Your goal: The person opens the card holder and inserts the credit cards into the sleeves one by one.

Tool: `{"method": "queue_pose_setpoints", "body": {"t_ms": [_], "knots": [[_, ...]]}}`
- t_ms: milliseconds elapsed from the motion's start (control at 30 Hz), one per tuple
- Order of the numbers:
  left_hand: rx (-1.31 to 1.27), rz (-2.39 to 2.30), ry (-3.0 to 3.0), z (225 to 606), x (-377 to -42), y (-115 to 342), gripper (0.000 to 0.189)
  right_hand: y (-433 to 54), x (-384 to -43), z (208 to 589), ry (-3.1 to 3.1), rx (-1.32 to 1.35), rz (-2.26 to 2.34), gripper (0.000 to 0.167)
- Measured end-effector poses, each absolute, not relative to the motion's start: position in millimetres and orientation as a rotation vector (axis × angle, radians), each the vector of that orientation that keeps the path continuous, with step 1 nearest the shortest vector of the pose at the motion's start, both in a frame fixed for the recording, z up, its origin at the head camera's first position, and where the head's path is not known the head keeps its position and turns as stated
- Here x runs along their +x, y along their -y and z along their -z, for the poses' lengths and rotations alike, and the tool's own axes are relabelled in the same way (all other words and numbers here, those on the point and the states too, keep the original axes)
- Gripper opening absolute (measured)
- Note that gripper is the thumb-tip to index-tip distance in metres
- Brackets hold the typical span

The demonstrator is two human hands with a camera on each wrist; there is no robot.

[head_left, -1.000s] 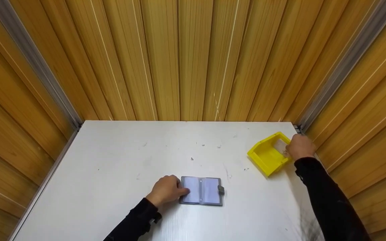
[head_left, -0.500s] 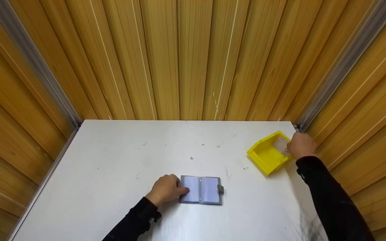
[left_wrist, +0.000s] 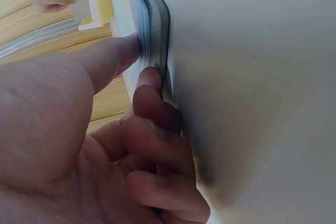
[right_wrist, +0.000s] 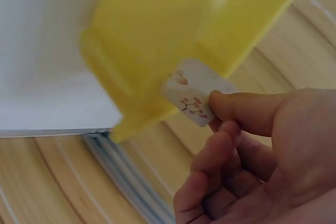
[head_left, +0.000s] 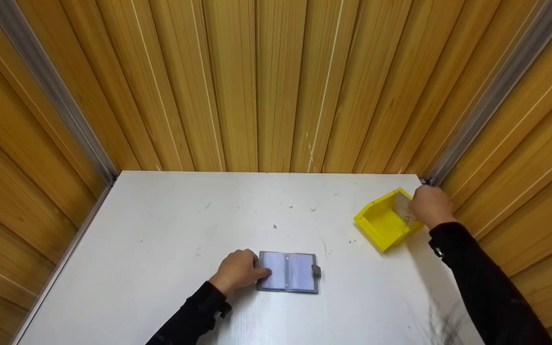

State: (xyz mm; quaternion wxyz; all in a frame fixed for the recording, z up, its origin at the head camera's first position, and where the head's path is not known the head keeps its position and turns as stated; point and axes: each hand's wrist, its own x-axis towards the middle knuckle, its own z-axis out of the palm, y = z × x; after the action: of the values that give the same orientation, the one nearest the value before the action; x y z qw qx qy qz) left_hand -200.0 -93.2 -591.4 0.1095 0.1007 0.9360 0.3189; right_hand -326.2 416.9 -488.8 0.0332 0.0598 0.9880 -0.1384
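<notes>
An open grey card holder (head_left: 301, 272) with clear sleeves and a snap tab lies flat on the white table. My left hand (head_left: 238, 271) pinches its left edge, thumb on the sleeves and fingertips at the cover's edge, as the left wrist view shows. Over at the right, my right hand (head_left: 431, 206) is beside a yellow bin (head_left: 381, 230). Between thumb and fingers it pinches a pale card (right_wrist: 191, 90) printed with small reddish blossoms. The card overlaps the bin in the right wrist view; I cannot tell whether they touch.
The white table (head_left: 170, 215) meets wooden plank walls (head_left: 276, 86) at the back and sides. Grey metal posts (head_left: 491, 91) stand in the corners. Small dark marks dot the tabletop.
My right hand has shifted slightly upward in the head view with the card, and its sleeve has swung a little right. The left hand and card holder look unmoved.
</notes>
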Motion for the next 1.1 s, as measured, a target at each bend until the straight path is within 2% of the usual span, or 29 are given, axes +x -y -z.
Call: {"method": "queue_pose_setpoints", "body": {"t_ms": [233,633,833,1100], "knots": [[0.284,-0.936,-2.754,590,-202,94,0.036,-387,-313,455,-2.975,0.145,0.543,0.039],[0.296,-0.880,-2.788,590,-205,95,0.039,-327,-285,439,-2.980,-0.135,0.788,0.023],[0.283,-0.906,-2.764,589,-205,97,0.040,-285,-267,444,-2.840,-0.165,0.973,0.018],[0.275,-0.929,-2.742,591,-205,98,0.041,-232,-249,481,-2.689,-0.180,1.037,0.013]]}}
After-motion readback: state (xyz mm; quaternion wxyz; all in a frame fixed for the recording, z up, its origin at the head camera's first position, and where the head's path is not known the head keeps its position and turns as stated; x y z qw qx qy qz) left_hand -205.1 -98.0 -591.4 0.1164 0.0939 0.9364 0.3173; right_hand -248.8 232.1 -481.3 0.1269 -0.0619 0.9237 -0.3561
